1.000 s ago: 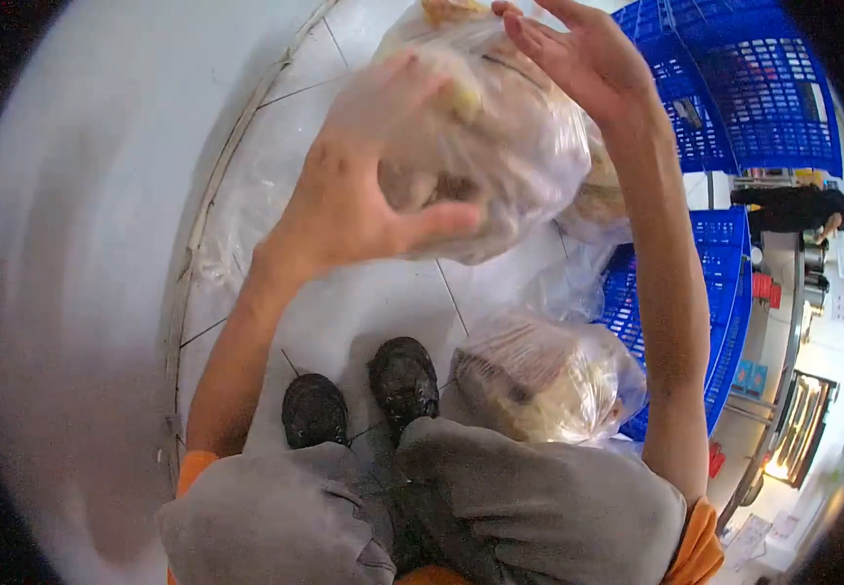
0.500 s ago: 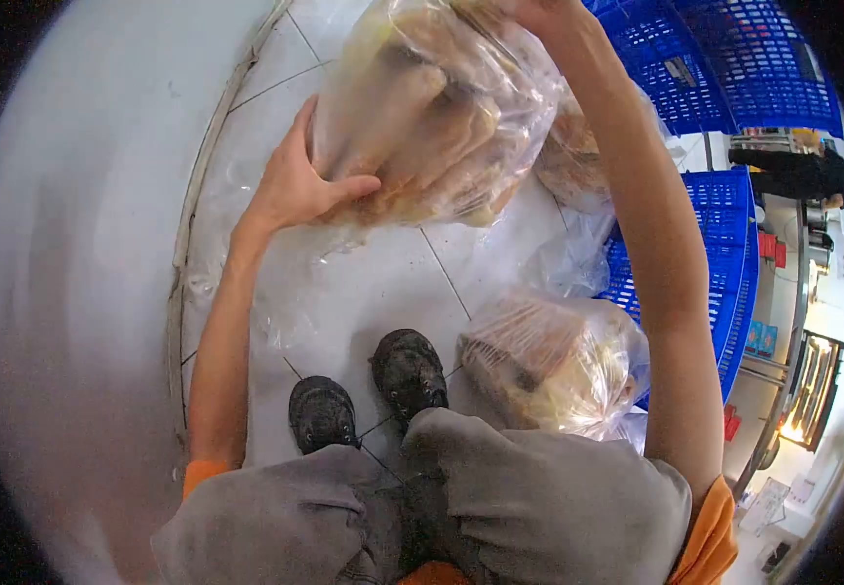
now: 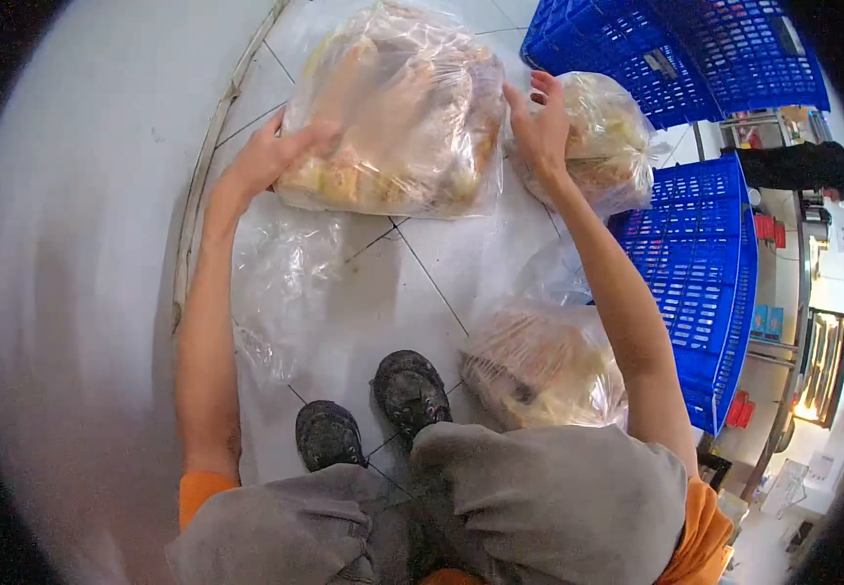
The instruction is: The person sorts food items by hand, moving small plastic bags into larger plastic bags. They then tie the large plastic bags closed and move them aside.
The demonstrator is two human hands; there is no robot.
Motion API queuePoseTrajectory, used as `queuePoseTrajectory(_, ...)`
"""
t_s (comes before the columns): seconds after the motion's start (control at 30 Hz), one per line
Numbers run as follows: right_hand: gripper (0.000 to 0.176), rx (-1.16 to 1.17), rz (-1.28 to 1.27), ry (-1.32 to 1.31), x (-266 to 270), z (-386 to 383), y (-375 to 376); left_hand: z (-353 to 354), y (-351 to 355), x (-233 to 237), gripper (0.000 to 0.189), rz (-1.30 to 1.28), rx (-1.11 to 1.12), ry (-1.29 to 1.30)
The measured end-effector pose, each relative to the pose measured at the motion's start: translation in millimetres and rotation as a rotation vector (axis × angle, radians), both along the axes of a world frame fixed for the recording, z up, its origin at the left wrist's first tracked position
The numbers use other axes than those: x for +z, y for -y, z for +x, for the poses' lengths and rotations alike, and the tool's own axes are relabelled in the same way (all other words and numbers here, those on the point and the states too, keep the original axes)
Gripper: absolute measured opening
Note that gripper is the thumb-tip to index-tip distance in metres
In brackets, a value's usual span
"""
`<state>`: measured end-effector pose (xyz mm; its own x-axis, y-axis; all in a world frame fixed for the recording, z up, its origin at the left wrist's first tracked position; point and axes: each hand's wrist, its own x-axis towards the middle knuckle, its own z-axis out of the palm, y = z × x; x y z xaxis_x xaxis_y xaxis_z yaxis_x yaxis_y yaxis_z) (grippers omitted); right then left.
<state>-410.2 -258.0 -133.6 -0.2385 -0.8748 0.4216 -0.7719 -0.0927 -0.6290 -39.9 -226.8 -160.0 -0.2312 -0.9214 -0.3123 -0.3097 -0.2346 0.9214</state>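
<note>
A large clear plastic bag is packed with pale yellow and pinkish-brown pieces that look like poultry. My left hand grips its left side, thumb over the front and the other fingers partly hidden behind. At the bag's right edge is my right hand, fingers apart and curved, the index fingertip at or close to the plastic. Just behind that hand stands a second filled bag. A third filled bag lies near my right knee, partly covered by my right forearm.
Blue perforated crates stand along the right, with more blue crates at the upper right. Loose clear plastic lies on the white tiled floor. A pale wall runs along the left. A person in dark clothing is farther off.
The large bag has come down and left, and now sits upright facing me. My right hand has moved from its top to its right side, fingers loosened. My left hand stays on its left side.
</note>
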Motion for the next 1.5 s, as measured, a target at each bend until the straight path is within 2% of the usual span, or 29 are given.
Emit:
queuePoseTrajectory(0.07, 0.071, 0.082, 0.017, -0.032, 11, 8, -25, -1, 1, -10, 0.097, 0.01, 0.052, 0.007)
queuePoseTrajectory(0.1, 0.071, 0.086, 0.017, -0.037, -2, 2, -24, 0, 3, -16, 0.099, -0.02, 0.064, 0.0)
queuePoseTrajectory(0.13, 0.073, 0.124, 0.093, 0.042, -23, -5, -24, 0, 5, -22, 0.102, -0.049, 0.075, -0.006)
queuePoseTrajectory(0.2, 0.074, 0.164, 0.164, 0.124, -21, 0, -24, -5, -2, -14, 0.104, -0.069, 0.107, 0.007)
queuePoseTrajectory(0.27, 0.063, 0.249, -0.015, -0.177, -5, 5, -23, -8, -7, -8, 0.107, -0.092, 0.14, 0.028)
queuePoseTrajectory(0.3, 0.063, 0.253, -0.02, -0.173, 6, 14, -27, -9, -10, -7, 0.107, -0.099, 0.169, 0.041)
queuePoseTrajectory(0.37, 0.052, 0.366, -0.254, -0.54, 21, 33, -38, -7, -9, -11, 0.108, -0.11, 0.208, 0.056)
queuePoseTrajectory(0.43, 0.049, 0.441, -0.271, -0.629, 7, 42, -55, -6, -9, -19, 0.101, -0.324, 0.242, 0.231)
queuePoseTrajectory(0.47, 0.046, 0.509, -0.285, -0.721, 5, 49, -61, -7, -12, -13, 0.101, -0.325, 0.247, 0.233)
queuePoseTrajectory(0.53, 0.044, 0.467, -0.27, -0.723, 8, 57, -68, -12, -22, 1, 0.101, -0.308, 0.34, 0.249)
queuePoseTrajectory(0.67, 0.053, 0.375, -0.141, -0.729, 36, 88, -71, -15, -25, -1, 0.093, -0.349, 0.393, 0.201)
queuePoseTrajectory(0.73, 0.056, 0.368, -0.115, -0.764, 32, 92, -70, -20, -28, -1, 0.076, -0.549, 0.511, 0.15)
queuePoseTrajectory(0.77, 0.058, 0.375, -0.171, -0.805, 19, 90, -69, -20, -31, 6, 0.076, -0.555, 0.518, 0.153)
queuePoseTrajectory(0.83, 0.06, 0.392, -0.239, -0.84, 12, 93, -66, -21, -42, 24, 0.061, -0.989, 0.485, 0.478)
queuePoseTrajectory(0.87, 0.059, 0.394, -0.207, -0.807, 14, 94, -68, -24, -47, 28, 0.061, -0.992, 0.499, 0.488)
queuePoseTrajectory(0.93, 0.059, 0.412, -0.188, -0.775, 16, 94, -69, -36, -57, 34, 0.061, -1.054, 0.379, 0.562)
queuePoseTrajectory(1.03, 0.055, 0.375, -0.208, -0.782, 18, 98, -70, -58, -63, 40, 0.06, -1.12, 0.414, 0.731)
queuePoseTrajectory(1.07, 0.055, 0.403, -0.226, -0.779, 19, 101, -72, -66, -64, 34, 0.06, -1.114, 0.442, 0.751)
queuePoseTrajectory(1.13, 0.046, 0.373, -0.269, -0.773, 21, 104, -68, -81, -63, 14, 0.061, -0.947, 0.306, 0.846)
queuePoseTrajectory(1.17, 0.046, 0.404, -0.284, -0.773, 23, 103, -59, -81, -63, 12, 0.061, -0.935, 0.337, 0.86)
queuePoseTrajectory(1.23, 0.034, 0.43, -0.087, -0.656, 26, 90, -38, -80, -62, 9, 0.068, -0.917, 0.275, 0.798)
queuePoseTrajectory(1.3, 0.031, 0.359, -0.387, -0.706, 24, 65, 25, -81, -64, 11, 0.067, -0.909, 0.295, 0.818)
queuePoseTrajectory(1.33, 0.03, 0.291, -0.351, -0.612, 35, 71, 55, -81, -64, 11, 0.066, -0.913, 0.297, 0.833)
queuePoseTrajectory(1.37, 0.036, 0.228, -0.298, -0.617, 45, 78, 82, -83, -64, 9, 0.066, -0.924, 0.326, 0.817)
queuePoseTrajectory(1.43, 0.049, 0.172, 0.194, -0.529, 38, 68, 153, -83, -67, 9, 0.066, -0.914, 0.314, 0.819)
queuePoseTrajectory(1.47, 0.049, 0.179, 0.195, -0.529, 36, 74, 165, -82, -66, 10, 0.066, -0.915, 0.299, 0.815)
queuePoseTrajectory(1.5, 0.056, 0.391, 0.571, -0.105, 34, 78, 174, -82, -65, 10, 0.064, -0.926, 0.299, 0.796)
